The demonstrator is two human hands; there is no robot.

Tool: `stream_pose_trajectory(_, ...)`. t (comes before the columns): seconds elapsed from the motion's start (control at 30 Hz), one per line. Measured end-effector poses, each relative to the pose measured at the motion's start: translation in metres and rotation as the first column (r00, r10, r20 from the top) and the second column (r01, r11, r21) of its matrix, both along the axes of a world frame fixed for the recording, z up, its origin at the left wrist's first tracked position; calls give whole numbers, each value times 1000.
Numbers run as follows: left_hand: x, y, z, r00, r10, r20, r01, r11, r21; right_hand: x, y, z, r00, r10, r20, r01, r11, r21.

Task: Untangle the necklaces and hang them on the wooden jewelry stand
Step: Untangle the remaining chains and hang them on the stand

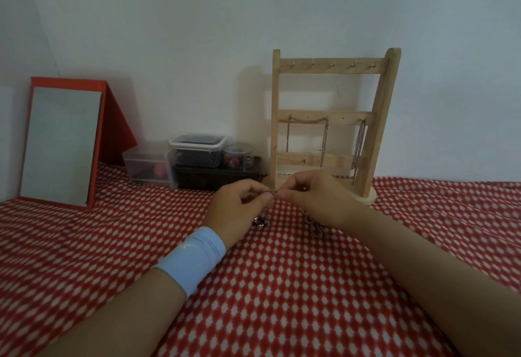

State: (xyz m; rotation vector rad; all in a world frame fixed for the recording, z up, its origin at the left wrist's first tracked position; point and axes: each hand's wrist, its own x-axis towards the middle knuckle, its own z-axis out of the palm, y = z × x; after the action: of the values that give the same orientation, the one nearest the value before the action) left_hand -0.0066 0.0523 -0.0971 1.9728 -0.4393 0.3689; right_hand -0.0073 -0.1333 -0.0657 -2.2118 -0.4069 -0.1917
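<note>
Covering the surface: red-white cloth (282, 286). Back L, mirror (62, 145) in red frame, leaning. Stand (379, 120) upright by the wall, R of centre, w/ hung chains (324, 139) on its mid bar. Boxes (197, 156) (clear plastic, stacked) sit betw. mirror & stand. L hand (234, 210) & R hand (318, 201) meet just in front of stand base: each grip closed tight, thumb + finger pinching one chain (274, 191), fingertips nearly touching. More chain lies bunched on cloth under the hands. Blue band (194, 258) on L wrist.

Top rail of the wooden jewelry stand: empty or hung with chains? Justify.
Empty: the top rail has bare hooks; the chains hang from the middle rail.
</note>
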Motion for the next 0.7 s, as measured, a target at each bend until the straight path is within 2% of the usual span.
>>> stream_pose_trajectory(0.17, -1, -2, 1, 1000, 14, -27, -15, 999, -48, 3, -1, -2, 999, -31, -8, 31, 999, -11)
stream_pose_trajectory(0.23, -1, -2, 2, 999, 26, -45, -31, 992, -119, 3, -2, -2, 999, -45, -32, 44, 999, -6)
stream_pose_trajectory(0.33, 4, 4, 3, 982, 153, -107, -172, 966, -194, 0, -4, 1, 996, -50, -72, 51, 999, 11)
stream_pose_trajectory(0.37, 6, 6, 2, 964, 231, -128, -250, 957, -151, -1, -4, 1, 996, -47, -80, 49, 999, 19)
stream_pose_trajectory(0.4, 8, 9, 1, 935, 327, -135, -335, 942, -38, -1, -5, 2, 995, -39, -88, 42, 999, 28)
stream_pose_trajectory(0.47, 7, 12, 1, 893, 448, -42, -431, 879, 202, -3, -5, 5, 994, -5, -108, 9, 999, 39)
stream_pose_trajectory(0.5, 7, 11, 2, 915, 404, 0, -394, 892, 221, -4, -6, 7, 993, 17, -121, -12, 999, 42)
stream_pose_trajectory(0.57, 3, 2, 8, 989, 143, -30, -141, 987, 83, -6, -6, 10, 987, 69, -142, -63, 997, 48)
stream_pose_trajectory(0.63, -3, -8, 14, 995, -75, -61, 75, 997, -2, -8, -9, 13, 980, 124, -153, -116, 992, 57)
stream_pose_trajectory(0.7, -6, -12, 12, 996, -86, -3, 86, 996, 31, -8, -11, 14, 976, 148, -158, -141, 988, 58)
